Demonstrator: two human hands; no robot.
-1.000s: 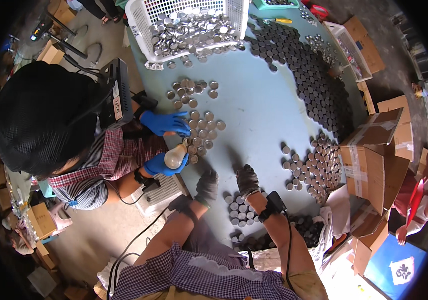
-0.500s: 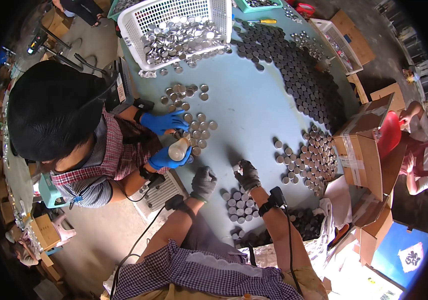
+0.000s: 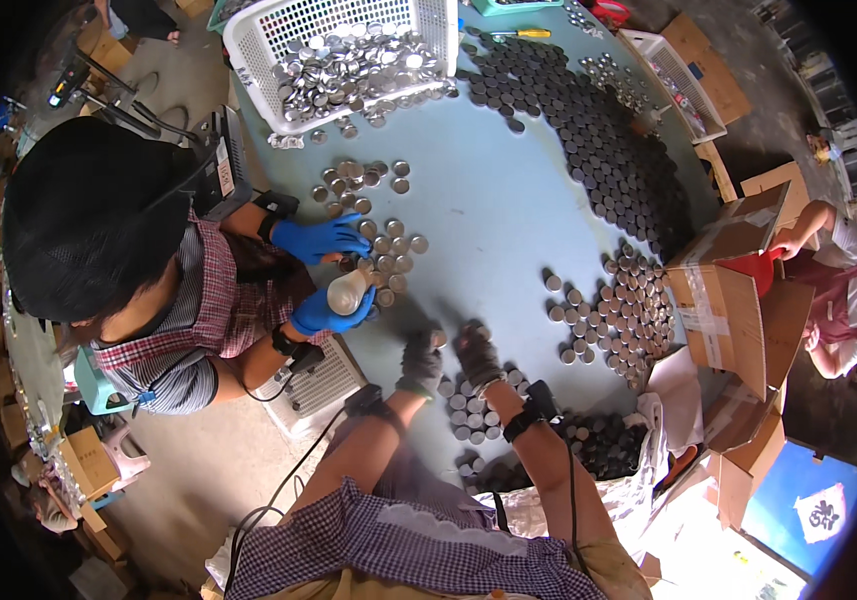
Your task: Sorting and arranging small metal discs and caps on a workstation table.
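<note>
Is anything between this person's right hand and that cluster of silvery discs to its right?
Nothing visible stands in the way: only blue tabletop lies between the right hand and the cluster of silvery discs.

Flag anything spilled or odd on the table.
Loose silver discs lie on the table outside the white basket, along its near edge. Looks like spillover, since most similar discs are inside; could be deliberate.

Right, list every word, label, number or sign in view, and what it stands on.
White rectangular label on dark boxy device: too blurred to read surely.
Dark marks on white perforated plastic basket: too small.
Large dark character on pale diamond-shaped sheet, on blue rectangular board: not copied.
Print on brown cardboard carton, far left: too small.
</note>
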